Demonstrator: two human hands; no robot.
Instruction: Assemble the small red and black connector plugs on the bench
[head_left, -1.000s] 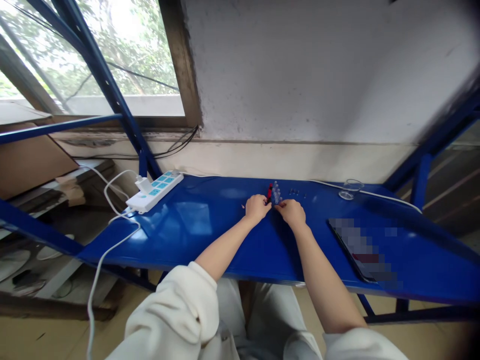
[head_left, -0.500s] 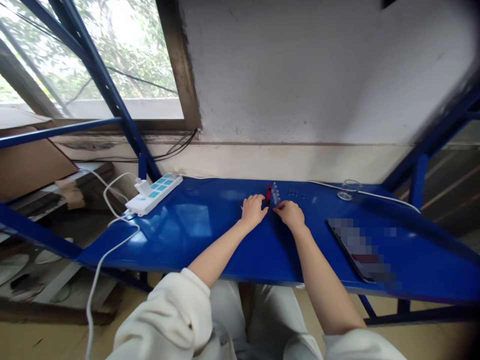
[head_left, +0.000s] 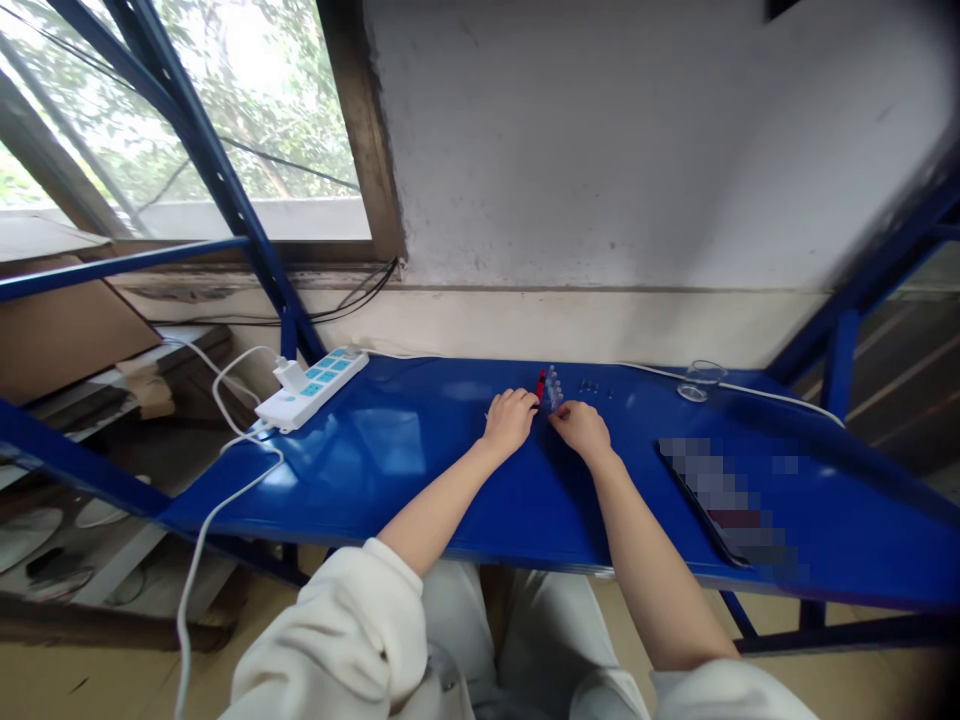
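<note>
Near the middle of the blue table, a translucent knobbly strip (head_left: 553,388), resembling a screw terminal strip, points away from me. The fingertips of my right hand (head_left: 583,430) are closed on its near end. Just left of the strip is a narrow red-and-black piece (head_left: 541,385), too small to identify. My left hand (head_left: 511,420) has its fingers curled round the near, dark end of that piece, and the thumb is partly hidden. A few tiny clear or metal bits (head_left: 589,386) lie to the right of the strip.
A clear cup (head_left: 703,378) stands at the back right, by a white cable. A dark flat device (head_left: 701,500), partly pixelated, lies at right. On the left is a white power strip (head_left: 311,392) with a plug in it. Blue frame posts (head_left: 838,365) rise at both ends.
My left hand's fingers have closed in slightly over the dark end of the red-and-black piece. The right hand stays at the strip. The whole view has shifted a little.
</note>
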